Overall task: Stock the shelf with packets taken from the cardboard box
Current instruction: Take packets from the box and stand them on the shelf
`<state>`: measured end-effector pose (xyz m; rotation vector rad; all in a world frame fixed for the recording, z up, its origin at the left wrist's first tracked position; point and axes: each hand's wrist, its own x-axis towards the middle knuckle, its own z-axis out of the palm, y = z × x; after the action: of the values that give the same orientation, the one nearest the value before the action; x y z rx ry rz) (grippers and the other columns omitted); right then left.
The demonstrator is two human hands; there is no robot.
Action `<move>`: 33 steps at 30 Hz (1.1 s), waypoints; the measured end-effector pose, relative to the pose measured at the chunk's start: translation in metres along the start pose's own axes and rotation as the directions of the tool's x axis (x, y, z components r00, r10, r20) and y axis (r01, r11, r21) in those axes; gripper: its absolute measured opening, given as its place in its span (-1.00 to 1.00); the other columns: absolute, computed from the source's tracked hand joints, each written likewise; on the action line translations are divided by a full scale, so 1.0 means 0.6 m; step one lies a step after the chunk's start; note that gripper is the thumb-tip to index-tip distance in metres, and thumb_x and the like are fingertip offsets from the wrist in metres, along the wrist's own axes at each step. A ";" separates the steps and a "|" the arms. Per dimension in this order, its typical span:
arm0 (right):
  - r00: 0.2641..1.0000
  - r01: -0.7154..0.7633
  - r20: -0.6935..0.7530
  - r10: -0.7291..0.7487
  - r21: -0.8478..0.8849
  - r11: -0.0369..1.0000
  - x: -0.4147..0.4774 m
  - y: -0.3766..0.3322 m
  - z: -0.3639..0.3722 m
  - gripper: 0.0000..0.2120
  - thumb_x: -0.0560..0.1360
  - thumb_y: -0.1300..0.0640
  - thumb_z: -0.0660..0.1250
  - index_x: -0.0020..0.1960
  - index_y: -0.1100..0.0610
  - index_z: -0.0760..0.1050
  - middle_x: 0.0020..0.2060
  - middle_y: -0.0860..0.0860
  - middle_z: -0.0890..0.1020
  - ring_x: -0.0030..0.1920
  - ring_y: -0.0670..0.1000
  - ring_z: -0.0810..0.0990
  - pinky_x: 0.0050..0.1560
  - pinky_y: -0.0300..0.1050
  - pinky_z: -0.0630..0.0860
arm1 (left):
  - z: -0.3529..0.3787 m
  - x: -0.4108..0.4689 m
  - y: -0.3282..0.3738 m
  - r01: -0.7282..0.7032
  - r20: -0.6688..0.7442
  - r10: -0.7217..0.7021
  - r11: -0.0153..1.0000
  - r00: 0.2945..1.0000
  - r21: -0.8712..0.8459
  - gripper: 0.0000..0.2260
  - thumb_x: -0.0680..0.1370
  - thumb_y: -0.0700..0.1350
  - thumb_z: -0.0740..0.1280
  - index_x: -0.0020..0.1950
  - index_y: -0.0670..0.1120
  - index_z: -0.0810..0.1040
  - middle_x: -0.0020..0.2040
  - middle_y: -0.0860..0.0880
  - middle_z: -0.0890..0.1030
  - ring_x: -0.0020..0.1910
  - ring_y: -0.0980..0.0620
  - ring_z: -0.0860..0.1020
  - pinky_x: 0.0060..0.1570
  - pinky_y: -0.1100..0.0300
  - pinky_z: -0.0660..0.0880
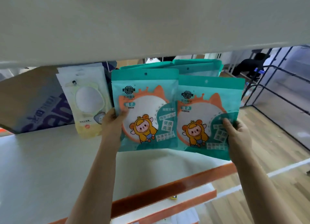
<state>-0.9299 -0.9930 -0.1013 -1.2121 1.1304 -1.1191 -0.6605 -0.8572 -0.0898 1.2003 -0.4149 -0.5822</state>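
On the white shelf (50, 165): you hold two teal packets upright side by side, near its right end, under the upper shelf board (151, 22).
Left hand (112, 121): it pinches the left teal packet (146, 109) by its left edge, thumb laid on the front and fingers hidden behind.
Right hand (238, 136): it grips the right teal packet (209, 116) at its lower right side, thumb across the front.
Two packets: their inner edges meet, and the right one seems to lie just over the left one's edge. You cannot tell whether their bottoms rest on the shelf.
Behind them: more teal packets (192, 67) stand further back, their tops showing above the two you hold.
Left neighbour: a white and yellow packet (87, 103) stands upright just beside your left hand.
Far left: a tan board with purple lettering (42, 109) leans on the shelf.
Shelf front: an orange strip (167, 186) runs along the edge.
Beyond the shelf: a wooden floor (268, 156) and a black wire rack (276, 89).
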 end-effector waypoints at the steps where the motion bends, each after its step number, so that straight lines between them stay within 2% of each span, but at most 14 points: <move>1: 1.000 -0.007 0.007 0.007 0.002 1.000 0.010 0.002 0.007 -0.92 0.56 0.08 0.26 -0.10 0.04 0.47 -0.16 0.07 0.64 -0.28 -0.01 0.65 -0.22 -0.07 0.61 | 0.000 0.004 -0.002 0.001 -0.007 -0.001 1.000 1.000 0.015 -0.89 0.55 -0.26 0.29 -0.12 -0.08 0.53 -0.34 0.11 0.66 -0.35 0.16 0.62 -0.32 0.24 0.55; 6: 0.997 -0.019 0.071 0.019 -0.004 1.000 0.053 0.008 0.036 -0.91 0.57 0.09 0.24 -0.10 0.01 0.48 -0.15 0.09 0.63 -0.17 0.16 0.60 0.00 0.19 0.55 | -0.008 0.018 -0.009 -0.017 -0.076 0.028 0.991 0.997 0.135 -0.95 0.53 -0.18 0.35 -0.09 -0.04 0.56 -0.14 0.00 0.68 -0.08 -0.10 0.64 0.00 -0.06 0.57; 10: 0.994 -0.004 0.113 0.007 -0.027 1.000 0.082 0.005 0.046 -0.88 0.59 0.11 0.22 -0.12 0.02 0.48 -0.21 0.04 0.62 -0.28 0.01 0.63 -0.10 0.06 0.57 | -0.003 0.010 -0.012 -0.071 -0.096 0.101 0.958 0.990 0.278 -0.88 0.50 -0.24 0.35 -0.16 -0.05 0.49 -0.25 0.02 0.61 -0.26 0.02 0.62 -0.20 0.08 0.58; 13: 0.990 0.010 0.144 -0.007 -0.019 1.000 0.106 -0.002 0.050 -0.87 0.59 0.13 0.23 -0.12 0.02 0.48 -0.30 -0.02 0.64 -0.39 -0.10 0.62 -0.22 -0.07 0.57 | 0.007 0.000 -0.016 -0.103 -0.050 0.139 0.889 0.989 0.447 -0.82 0.46 -0.25 0.38 -0.15 0.02 0.45 -0.21 0.03 0.60 -0.19 -0.04 0.62 -0.09 -0.04 0.59; 15: 0.988 0.012 0.156 -0.012 -0.002 1.000 0.121 -0.004 0.049 -0.88 0.58 0.13 0.24 -0.12 0.02 0.48 -0.32 -0.03 0.65 -0.36 -0.07 0.62 -0.21 -0.07 0.58 | 0.008 0.000 -0.018 -0.094 -0.057 0.131 0.895 0.990 0.437 -0.82 0.44 -0.22 0.40 -0.11 0.05 0.49 -0.15 0.03 0.65 -0.14 -0.04 0.64 -0.04 -0.07 0.60; 17: 0.986 -0.001 0.166 -0.001 0.012 1.000 0.137 -0.008 0.045 -0.89 0.58 0.13 0.23 -0.12 0.02 0.47 -0.24 0.00 0.63 -0.32 -0.05 0.63 -0.20 -0.06 0.59 | 0.009 0.001 -0.017 -0.066 -0.072 0.093 0.948 0.993 0.312 -0.80 0.39 -0.17 0.41 -0.03 0.02 0.54 -0.08 -0.05 0.67 -0.09 -0.10 0.66 -0.03 -0.11 0.59; 19: 0.984 0.008 0.177 -0.011 0.017 1.000 0.151 -0.012 0.038 -0.89 0.58 0.13 0.23 -0.12 0.02 0.46 -0.21 0.01 0.61 -0.37 -0.12 0.63 -0.27 -0.13 0.61 | 0.009 0.007 -0.024 -0.054 -0.093 0.073 0.980 0.993 0.191 -0.76 0.39 -0.20 0.41 0.04 -0.04 0.56 -0.02 -0.10 0.68 -0.04 -0.16 0.65 0.00 -0.15 0.57; 22: 0.984 0.068 0.171 -0.059 -0.050 0.996 0.172 -0.012 0.028 -0.89 0.59 0.14 0.22 -0.11 0.01 0.44 -0.18 -0.01 0.61 -0.38 -0.18 0.63 -0.34 -0.26 0.60 | 0.019 0.018 -0.044 -0.043 -0.156 0.084 0.967 0.984 0.252 -0.82 0.44 -0.24 0.41 0.00 -0.06 0.55 -0.03 -0.11 0.67 -0.04 -0.18 0.64 0.01 -0.20 0.56; 24: 0.978 0.129 0.186 -0.098 -0.163 0.978 0.186 -0.005 0.025 -0.93 0.58 0.19 0.22 -0.06 0.07 0.43 -0.09 0.04 0.62 -0.27 -0.13 0.64 -0.24 -0.18 0.62 | 0.029 0.021 -0.059 -0.043 -0.157 0.112 0.920 0.981 0.389 -0.83 0.45 -0.22 0.42 -0.01 -0.09 0.50 -0.03 -0.12 0.65 -0.05 -0.16 0.63 0.00 -0.20 0.56; 26: 0.969 0.188 0.211 -0.127 -0.302 0.935 0.199 0.005 0.021 -0.91 0.55 0.25 0.26 0.03 0.11 0.41 0.01 0.11 0.61 -0.10 0.05 0.62 -0.09 0.01 0.59 | 0.035 0.020 -0.073 -0.030 -0.143 0.126 0.842 0.982 0.539 -0.78 0.45 -0.18 0.43 0.02 -0.10 0.45 -0.02 -0.07 0.63 -0.05 -0.11 0.62 0.00 -0.15 0.56; 27: 0.965 0.210 0.228 -0.130 -0.373 0.904 0.203 0.009 0.018 -0.85 0.52 0.27 0.30 0.06 0.13 0.41 0.01 0.10 0.60 -0.06 0.09 0.59 -0.11 0.00 0.56 | 0.034 0.020 -0.079 -0.008 -0.144 0.119 0.797 0.982 0.604 -0.74 0.44 -0.15 0.46 0.03 -0.10 0.43 -0.03 -0.04 0.61 -0.04 -0.10 0.60 0.01 -0.13 0.55; 29: 0.955 0.242 0.269 -0.123 -0.474 0.847 0.209 0.017 0.009 -0.75 0.45 0.29 0.37 0.09 0.17 0.42 -0.03 0.08 0.58 -0.07 0.08 0.56 -0.26 -0.16 0.46 | 0.032 0.019 -0.085 0.052 -0.151 0.081 0.698 0.985 0.714 -0.63 0.38 -0.09 0.51 0.02 -0.09 0.38 -0.01 -0.03 0.56 0.00 -0.12 0.57 0.03 -0.13 0.53; 31: 0.945 0.258 0.310 -0.103 -0.515 0.817 0.213 0.022 0.003 -0.69 0.40 0.29 0.42 0.10 0.17 0.45 -0.05 0.07 0.59 -0.08 0.08 0.56 -0.29 -0.21 0.40 | 0.030 0.021 -0.086 0.081 -0.136 0.042 0.616 0.990 0.783 -0.55 0.32 -0.04 0.55 0.04 -0.07 0.36 0.03 -0.04 0.56 0.03 -0.11 0.54 0.04 -0.12 0.51; 33: 0.936 0.283 0.336 -0.109 -0.530 0.799 0.218 0.021 0.003 -0.69 0.40 0.27 0.44 0.10 0.15 0.46 -0.07 0.04 0.59 -0.10 0.05 0.55 -0.33 -0.24 0.37 | 0.033 0.022 -0.082 0.075 -0.134 0.073 0.529 0.988 0.845 -0.54 0.32 0.02 0.54 0.05 -0.08 0.39 0.01 -0.01 0.57 0.00 -0.09 0.54 0.01 -0.08 0.52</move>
<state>-0.9145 -1.1222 -0.1181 -1.9410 1.1635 -0.7197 -0.6719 -0.8922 -0.1304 2.1958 -0.5967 -0.2490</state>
